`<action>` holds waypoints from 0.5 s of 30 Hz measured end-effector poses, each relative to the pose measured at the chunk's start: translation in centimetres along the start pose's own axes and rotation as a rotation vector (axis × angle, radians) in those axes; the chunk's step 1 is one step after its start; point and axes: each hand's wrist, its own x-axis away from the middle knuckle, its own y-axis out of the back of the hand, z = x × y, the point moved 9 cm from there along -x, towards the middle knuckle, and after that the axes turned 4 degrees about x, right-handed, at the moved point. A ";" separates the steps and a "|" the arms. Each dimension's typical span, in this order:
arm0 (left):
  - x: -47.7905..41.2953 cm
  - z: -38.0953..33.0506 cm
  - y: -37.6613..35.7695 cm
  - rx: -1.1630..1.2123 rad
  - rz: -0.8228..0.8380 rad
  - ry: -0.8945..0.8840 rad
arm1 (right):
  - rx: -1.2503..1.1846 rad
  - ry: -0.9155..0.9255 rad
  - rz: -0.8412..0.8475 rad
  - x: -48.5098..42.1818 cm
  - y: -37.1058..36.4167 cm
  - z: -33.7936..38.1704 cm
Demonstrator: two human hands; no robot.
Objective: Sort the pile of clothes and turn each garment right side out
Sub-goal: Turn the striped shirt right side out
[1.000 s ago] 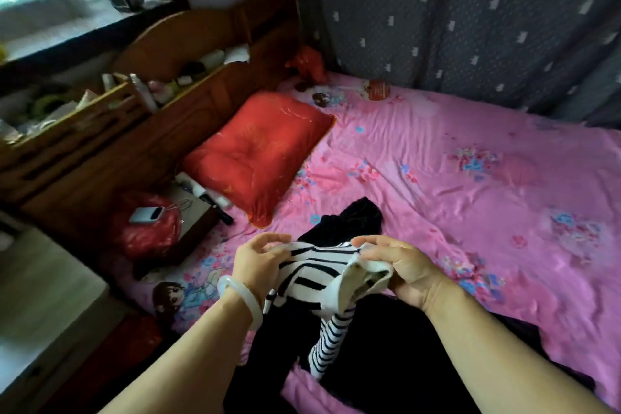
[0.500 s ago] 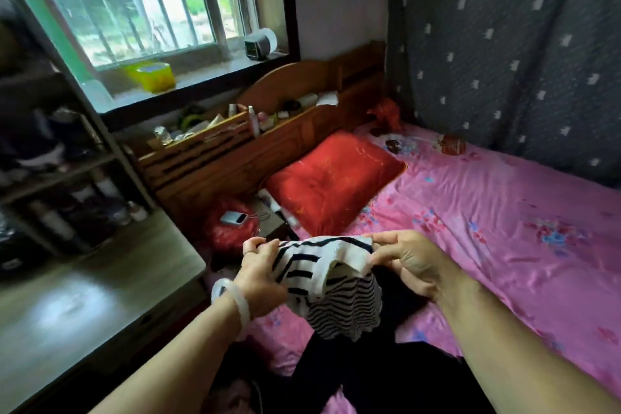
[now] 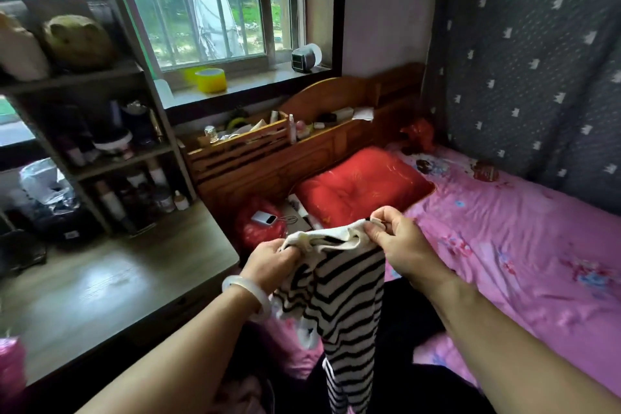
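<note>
Ribbed knit striped garment, glossy wooden desk

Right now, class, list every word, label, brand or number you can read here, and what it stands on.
No text can be read.
Shelf bottles: labels too blurred.
Power bank: markings too small.
Striped garment: no lettering shows.

I lose the striped garment at the bottom edge; the left hand buries its fingertips in its folds; shelf bottles blur.
</note>
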 end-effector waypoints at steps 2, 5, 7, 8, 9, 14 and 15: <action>0.2 0.3 -0.4 0.219 0.081 0.114 | -0.069 -0.026 0.029 0.3 -0.7 -0.2; 1.3 0.5 -1.3 0.597 0.187 0.299 | -0.209 -0.067 0.229 1.1 -2.6 0.3; 1.9 1.5 -1.5 0.754 0.224 0.438 | -0.082 -0.077 0.429 2.2 -3.9 0.7; 2.1 2.1 -1.5 0.774 0.250 0.492 | -0.008 -0.082 0.507 2.7 -4.4 0.5; 2.4 2.5 -1.7 0.777 0.296 0.523 | 0.024 -0.095 0.540 3.2 -4.8 0.4; 3.5 0.5 -3.0 0.789 0.532 0.359 | -0.487 -0.355 0.359 3.2 -5.1 -0.8; 3.5 -0.2 -3.1 0.715 0.561 0.239 | -0.578 -0.392 0.344 3.2 -5.2 -0.7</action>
